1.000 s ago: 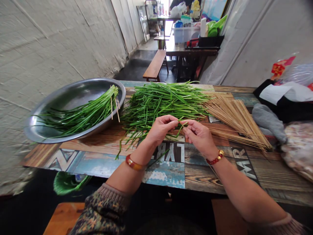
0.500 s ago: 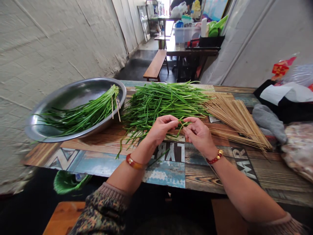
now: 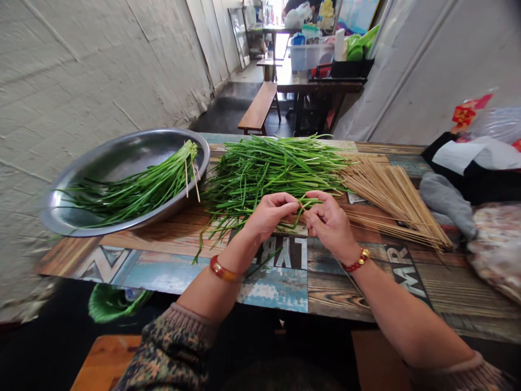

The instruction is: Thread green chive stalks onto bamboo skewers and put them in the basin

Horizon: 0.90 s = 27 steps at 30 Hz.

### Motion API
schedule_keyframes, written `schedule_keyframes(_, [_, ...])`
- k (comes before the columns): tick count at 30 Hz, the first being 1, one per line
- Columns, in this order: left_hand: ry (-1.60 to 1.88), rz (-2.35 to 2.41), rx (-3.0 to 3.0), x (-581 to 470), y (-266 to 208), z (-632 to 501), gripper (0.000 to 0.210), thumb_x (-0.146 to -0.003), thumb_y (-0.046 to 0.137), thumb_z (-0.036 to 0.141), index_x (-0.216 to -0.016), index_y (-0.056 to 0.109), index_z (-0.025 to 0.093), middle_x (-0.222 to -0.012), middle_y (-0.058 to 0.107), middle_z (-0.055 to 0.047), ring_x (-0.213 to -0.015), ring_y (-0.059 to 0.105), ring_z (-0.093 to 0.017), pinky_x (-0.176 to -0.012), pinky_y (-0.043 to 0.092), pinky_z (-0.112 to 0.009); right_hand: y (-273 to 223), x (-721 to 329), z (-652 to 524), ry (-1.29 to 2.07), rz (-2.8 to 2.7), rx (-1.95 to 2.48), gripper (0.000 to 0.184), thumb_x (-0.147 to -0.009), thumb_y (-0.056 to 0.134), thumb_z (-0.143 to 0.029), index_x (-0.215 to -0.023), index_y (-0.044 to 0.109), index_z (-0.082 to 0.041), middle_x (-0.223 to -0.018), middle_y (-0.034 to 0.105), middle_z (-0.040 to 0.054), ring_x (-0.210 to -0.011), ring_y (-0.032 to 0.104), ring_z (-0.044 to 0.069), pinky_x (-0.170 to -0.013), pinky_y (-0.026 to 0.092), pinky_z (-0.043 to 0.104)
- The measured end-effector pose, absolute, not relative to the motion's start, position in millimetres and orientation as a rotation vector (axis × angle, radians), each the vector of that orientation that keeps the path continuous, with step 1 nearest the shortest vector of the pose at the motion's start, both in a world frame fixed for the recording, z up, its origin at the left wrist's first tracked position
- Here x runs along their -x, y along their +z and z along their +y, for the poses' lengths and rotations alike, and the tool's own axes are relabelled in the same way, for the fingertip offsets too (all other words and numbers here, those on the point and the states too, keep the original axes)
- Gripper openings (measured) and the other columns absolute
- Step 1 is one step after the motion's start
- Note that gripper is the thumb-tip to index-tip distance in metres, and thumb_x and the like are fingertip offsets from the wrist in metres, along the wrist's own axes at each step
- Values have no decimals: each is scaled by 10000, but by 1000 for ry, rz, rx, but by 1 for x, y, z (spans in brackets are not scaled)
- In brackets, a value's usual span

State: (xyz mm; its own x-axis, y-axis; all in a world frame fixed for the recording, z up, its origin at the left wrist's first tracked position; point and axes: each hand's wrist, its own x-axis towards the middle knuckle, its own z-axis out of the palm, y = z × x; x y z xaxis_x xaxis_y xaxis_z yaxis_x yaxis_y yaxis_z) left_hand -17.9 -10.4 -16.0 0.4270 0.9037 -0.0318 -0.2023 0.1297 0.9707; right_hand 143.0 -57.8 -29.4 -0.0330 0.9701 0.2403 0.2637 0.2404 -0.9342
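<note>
My left hand [image 3: 277, 213] is closed in a pinch on a few garlic chives [image 3: 302, 213] at the near edge of the heap. Facing it, my right hand [image 3: 329, 224] has its thumb against curled fingers and its index finger raised by the chive stems. A thin bamboo skewer [image 3: 358, 283] shows below the right wrist, in line with that hand's fingertips; its middle is hidden by the palm. Behind both hands spreads a heap of garlic chives [image 3: 272, 168]. Loose bamboo skewers [image 3: 391, 198] lie fanned out to the right.
At the left stands a metal basin [image 3: 122, 142] with a skewered chive bundle [image 3: 163, 176] in it. A grey cloth [image 3: 445, 201] and a clear bag [image 3: 494, 244] lie at the right. A green bag [image 3: 108, 304] hangs below the table edge. Beyond is a wooden bench [image 3: 260, 106].
My right index finger has lifted slightly up and away from the chive stems. The left hand keeps its pinch almost in place.
</note>
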Motion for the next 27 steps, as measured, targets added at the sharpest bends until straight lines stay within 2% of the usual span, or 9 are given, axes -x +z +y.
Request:
schedule_keyframes(6, [904,764,-1210,17,-15,-12,213,-707,705,293,-665,608,108,-598,539,25,-535,436,-52,-533,340,-188,-27,-144,-58,890,-1548,1186,385,-892,528,-293,-1264,453,-223,-613,535,-70,-500,488,97,-516,408,228])
schedule_keyframes(12, [846,734,-1281,16,-11,-14,214,-721,686,289,-667,591,104,-560,494,44,-522,402,-47,-531,310,-186,-26,-146,-56,929,-1546,1167,291,-889,543,-340,-1142,518,-199,-593,535,-67,-469,478,85,-475,393,215])
schedule_keyframes(18, [755,662,-1410,17,-10,-13,245,-793,632,352,-809,625,107,-697,603,-11,-615,515,-87,-611,398,-213,-25,-145,-55,1068,-1433,1097,262,-873,565,-388,-1049,492,-208,-595,527,-80,-418,459,69,-409,369,196])
schedule_keyframes(22, [770,745,-1560,17,-9,-13,267,-831,576,351,-736,631,107,-637,579,-9,-584,493,-90,-585,385,-216,-27,-146,-55,1088,-1409,1086,253,-873,567,-385,-1034,483,-209,-604,537,-79,-425,467,64,-408,371,187])
schedule_keyframes(27, [924,899,-1853,17,-1,-15,210,-811,587,280,-704,671,120,-674,585,-19,-662,508,-111,-627,380,-222,-26,-146,-55,1084,-1408,1108,245,-869,574,-361,-1036,490,-203,-611,541,-75,-427,463,62,-406,362,188])
